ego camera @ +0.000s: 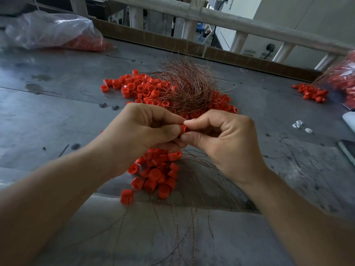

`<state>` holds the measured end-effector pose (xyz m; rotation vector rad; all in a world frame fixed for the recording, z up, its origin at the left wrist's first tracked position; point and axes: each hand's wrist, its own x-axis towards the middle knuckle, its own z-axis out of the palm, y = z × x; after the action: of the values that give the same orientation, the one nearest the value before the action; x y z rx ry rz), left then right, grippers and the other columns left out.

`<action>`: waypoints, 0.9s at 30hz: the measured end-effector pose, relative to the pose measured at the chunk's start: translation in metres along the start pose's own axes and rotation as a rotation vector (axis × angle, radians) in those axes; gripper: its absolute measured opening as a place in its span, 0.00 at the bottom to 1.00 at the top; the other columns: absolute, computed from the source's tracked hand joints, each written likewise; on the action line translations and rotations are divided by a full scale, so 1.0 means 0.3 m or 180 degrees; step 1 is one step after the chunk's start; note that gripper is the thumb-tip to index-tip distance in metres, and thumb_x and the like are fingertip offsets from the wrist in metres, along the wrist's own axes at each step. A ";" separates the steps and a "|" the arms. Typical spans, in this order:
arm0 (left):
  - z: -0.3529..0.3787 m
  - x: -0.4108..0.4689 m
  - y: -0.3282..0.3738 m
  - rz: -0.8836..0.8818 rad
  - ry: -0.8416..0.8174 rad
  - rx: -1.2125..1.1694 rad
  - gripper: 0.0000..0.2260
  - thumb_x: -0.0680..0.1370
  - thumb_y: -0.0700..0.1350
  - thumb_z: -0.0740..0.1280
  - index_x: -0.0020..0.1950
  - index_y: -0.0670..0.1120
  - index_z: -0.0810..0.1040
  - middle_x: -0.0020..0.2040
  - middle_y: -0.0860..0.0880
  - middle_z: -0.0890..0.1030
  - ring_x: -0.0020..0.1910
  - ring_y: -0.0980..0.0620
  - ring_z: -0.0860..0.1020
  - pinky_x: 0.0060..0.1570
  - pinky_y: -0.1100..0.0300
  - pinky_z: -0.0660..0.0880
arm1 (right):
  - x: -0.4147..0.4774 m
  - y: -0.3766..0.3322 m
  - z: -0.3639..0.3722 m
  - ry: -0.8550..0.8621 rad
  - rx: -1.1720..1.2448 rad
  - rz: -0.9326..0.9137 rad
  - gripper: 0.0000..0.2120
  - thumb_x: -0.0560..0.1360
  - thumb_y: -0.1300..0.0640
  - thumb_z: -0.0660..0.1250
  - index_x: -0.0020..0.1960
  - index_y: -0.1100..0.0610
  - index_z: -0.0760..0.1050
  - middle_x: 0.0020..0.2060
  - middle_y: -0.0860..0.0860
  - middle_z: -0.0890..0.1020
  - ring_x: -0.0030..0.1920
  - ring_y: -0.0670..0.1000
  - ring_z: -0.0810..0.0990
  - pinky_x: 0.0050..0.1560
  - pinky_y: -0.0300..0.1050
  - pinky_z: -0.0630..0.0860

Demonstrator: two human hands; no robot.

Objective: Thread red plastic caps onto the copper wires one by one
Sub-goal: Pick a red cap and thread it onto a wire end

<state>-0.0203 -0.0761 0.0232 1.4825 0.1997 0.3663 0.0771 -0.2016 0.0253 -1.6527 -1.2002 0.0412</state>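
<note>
- grey, scuffed tabletop (57, 116) all around, wooden railing (211, 18) at the back.
- left hand (142, 129) and right hand (222, 139) meet mid-frame, both pinching one red cap (184, 129) between thumb and fingertips.
- right below them, a cluster of caps (155, 175) among thin copper strands (194, 217) running toward the viewer.
- beyond: loose cap pile (134, 87), copper wire tangle (190, 87) lying over it.
- far left, a plastic bag (51, 29) holding more red pieces.
</note>
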 end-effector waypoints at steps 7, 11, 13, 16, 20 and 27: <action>-0.009 0.004 0.000 -0.0082 -0.0087 -0.0148 0.09 0.61 0.41 0.67 0.37 0.48 0.85 0.32 0.46 0.83 0.33 0.54 0.82 0.33 0.67 0.77 | 0.010 -0.003 -0.011 -0.0114 0.0150 -0.0015 0.11 0.64 0.55 0.70 0.46 0.54 0.79 0.39 0.44 0.81 0.41 0.43 0.82 0.43 0.36 0.78; -0.015 0.003 0.004 -0.0047 -0.0263 -0.0208 0.11 0.60 0.43 0.69 0.40 0.48 0.84 0.34 0.45 0.83 0.34 0.53 0.83 0.33 0.66 0.78 | 0.017 0.001 -0.017 -0.0273 0.0321 0.0129 0.09 0.64 0.53 0.69 0.45 0.47 0.77 0.38 0.43 0.80 0.40 0.41 0.80 0.42 0.35 0.77; -0.021 0.002 0.004 -0.0042 -0.0323 -0.0302 0.14 0.59 0.44 0.71 0.43 0.47 0.83 0.35 0.44 0.83 0.34 0.50 0.83 0.33 0.63 0.79 | 0.021 0.003 -0.020 -0.0564 0.0204 0.0114 0.11 0.67 0.50 0.67 0.50 0.45 0.75 0.41 0.43 0.78 0.42 0.39 0.78 0.43 0.33 0.75; -0.024 0.001 0.003 -0.0031 -0.0359 -0.0380 0.19 0.61 0.43 0.70 0.52 0.44 0.76 0.35 0.44 0.83 0.34 0.50 0.83 0.33 0.63 0.78 | 0.024 0.001 -0.021 -0.0853 -0.0013 -0.0048 0.07 0.71 0.52 0.64 0.49 0.44 0.74 0.43 0.43 0.75 0.43 0.38 0.75 0.44 0.33 0.73; -0.008 -0.004 0.011 0.0120 -0.0409 -0.0371 0.20 0.65 0.44 0.73 0.55 0.45 0.75 0.36 0.44 0.83 0.36 0.49 0.83 0.34 0.63 0.78 | 0.025 0.000 -0.021 -0.0770 0.0006 -0.0076 0.05 0.72 0.54 0.63 0.44 0.45 0.72 0.41 0.43 0.72 0.42 0.39 0.73 0.42 0.32 0.71; 0.018 -0.016 -0.006 0.0537 -0.0448 0.0171 0.27 0.63 0.45 0.71 0.61 0.53 0.69 0.35 0.45 0.83 0.35 0.52 0.82 0.37 0.63 0.78 | 0.008 -0.002 -0.011 -0.0730 -0.0342 -0.0252 0.02 0.72 0.60 0.64 0.42 0.55 0.73 0.40 0.43 0.71 0.40 0.40 0.72 0.42 0.30 0.69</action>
<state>-0.0226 -0.0828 0.0214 1.5766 -0.0283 0.3926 0.0795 -0.2022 0.0284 -1.7266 -1.4625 0.1212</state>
